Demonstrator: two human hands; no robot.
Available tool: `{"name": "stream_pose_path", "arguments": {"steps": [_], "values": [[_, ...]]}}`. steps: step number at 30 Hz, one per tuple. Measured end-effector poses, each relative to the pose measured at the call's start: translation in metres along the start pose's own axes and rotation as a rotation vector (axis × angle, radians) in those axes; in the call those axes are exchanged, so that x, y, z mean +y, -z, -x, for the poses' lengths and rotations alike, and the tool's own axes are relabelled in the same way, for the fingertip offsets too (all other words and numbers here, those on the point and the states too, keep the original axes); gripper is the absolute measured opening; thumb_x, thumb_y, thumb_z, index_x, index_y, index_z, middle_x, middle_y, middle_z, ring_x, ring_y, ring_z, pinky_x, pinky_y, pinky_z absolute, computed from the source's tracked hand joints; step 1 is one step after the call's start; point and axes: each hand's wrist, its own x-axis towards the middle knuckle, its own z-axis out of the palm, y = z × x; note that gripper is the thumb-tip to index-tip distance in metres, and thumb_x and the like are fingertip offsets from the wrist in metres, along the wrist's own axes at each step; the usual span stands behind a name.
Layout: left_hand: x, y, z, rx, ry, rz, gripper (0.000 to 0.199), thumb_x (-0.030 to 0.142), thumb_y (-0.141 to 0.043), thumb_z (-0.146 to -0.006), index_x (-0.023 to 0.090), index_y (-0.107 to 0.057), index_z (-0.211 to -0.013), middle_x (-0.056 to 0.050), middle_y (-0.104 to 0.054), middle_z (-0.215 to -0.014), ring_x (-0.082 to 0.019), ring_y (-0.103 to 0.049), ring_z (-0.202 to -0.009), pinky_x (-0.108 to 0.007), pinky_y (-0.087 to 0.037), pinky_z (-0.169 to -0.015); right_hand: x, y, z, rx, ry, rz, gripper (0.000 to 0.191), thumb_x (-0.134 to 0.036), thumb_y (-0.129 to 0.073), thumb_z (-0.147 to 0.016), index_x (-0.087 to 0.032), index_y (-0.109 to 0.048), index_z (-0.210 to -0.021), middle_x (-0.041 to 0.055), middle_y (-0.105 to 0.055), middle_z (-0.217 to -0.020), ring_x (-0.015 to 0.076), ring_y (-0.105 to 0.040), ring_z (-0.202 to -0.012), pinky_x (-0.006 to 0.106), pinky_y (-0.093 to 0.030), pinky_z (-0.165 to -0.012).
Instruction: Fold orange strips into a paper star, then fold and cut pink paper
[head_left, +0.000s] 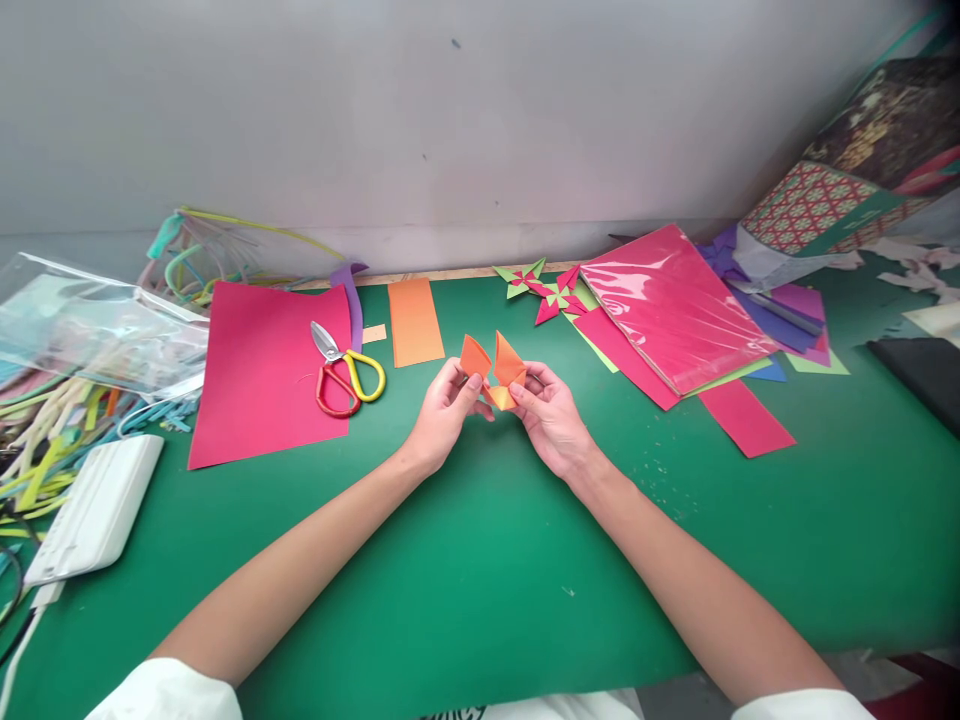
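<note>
Above the middle of the green table, a folded piece of orange paper (500, 397) is pinched between both hands. Two pointed flaps rise from it with a gap between them. My left hand (450, 405) grips its left side, thumb in front and fingers curled behind. On the opposite side, my right hand (546, 412) is closed on the lower right part. A flat orange paper strip (416, 322) lies behind my left hand. Scissors (343, 370) with one red and one yellow handle rest partly on a large red sheet (259, 375), blades pointing away.
Red and green folded paper stars (559, 297) lie near the wall. To their right is a plastic-wrapped pack of red paper (679, 310) over loose coloured sheets. A white power bank (97, 505) and a heap of coloured strips (45, 440) occupy the left side.
</note>
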Motion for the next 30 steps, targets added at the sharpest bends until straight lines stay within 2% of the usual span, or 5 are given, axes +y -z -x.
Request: {"name": "stream_pose_path", "arguments": {"steps": [7,14,22,30], "values": [[-0.0033,-0.0015,0.0005,-0.009,0.062,0.115,0.032,0.049,-0.069,-0.093,0.02,-0.057,-0.098,-0.003,-0.058,-0.101,-0.014,-0.062,-0.084,-0.025,-0.057,-0.064,0.0007,0.0009,-0.0003,0.003,0.044,-0.022,0.034,-0.029,-0.09,-0.074,-0.028,-0.069,-0.101,-0.0001,-0.074,-0.106,0.0186,-0.07,-0.1,0.033,-0.057,-0.091],[-0.007,-0.0011,0.0015,-0.02,0.083,0.151,0.028,0.046,-0.068,-0.095,0.019,-0.059,-0.098,-0.002,-0.057,-0.1,-0.013,-0.06,-0.084,-0.025,-0.056,-0.064,0.0021,0.0012,-0.0006,0.01,0.057,0.019,0.035,-0.032,-0.091,-0.073,-0.028,-0.07,-0.1,0.0009,-0.076,-0.104,0.0213,-0.071,-0.099,0.035,-0.058,-0.09],[-0.0076,-0.0017,0.0018,-0.027,0.129,0.16,0.031,0.048,-0.068,-0.095,0.019,-0.059,-0.103,-0.004,-0.061,-0.104,-0.014,-0.061,-0.086,-0.025,-0.056,-0.064,0.0029,0.0017,-0.0027,-0.012,0.063,0.003,0.034,-0.03,-0.093,-0.071,-0.026,-0.073,-0.098,0.0002,-0.076,-0.099,0.0195,-0.072,-0.093,0.032,-0.058,-0.085],[-0.0073,0.0001,0.002,-0.041,0.175,0.149,0.029,0.047,-0.066,-0.096,0.019,-0.059,-0.103,-0.003,-0.063,-0.098,-0.013,-0.063,-0.081,-0.026,-0.057,-0.067,0.0037,0.0054,-0.0043,-0.039,0.11,0.027,0.03,-0.025,-0.092,-0.073,-0.027,-0.075,-0.098,-0.0005,-0.076,-0.098,0.0165,-0.07,-0.091,0.027,-0.057,-0.081]]}}
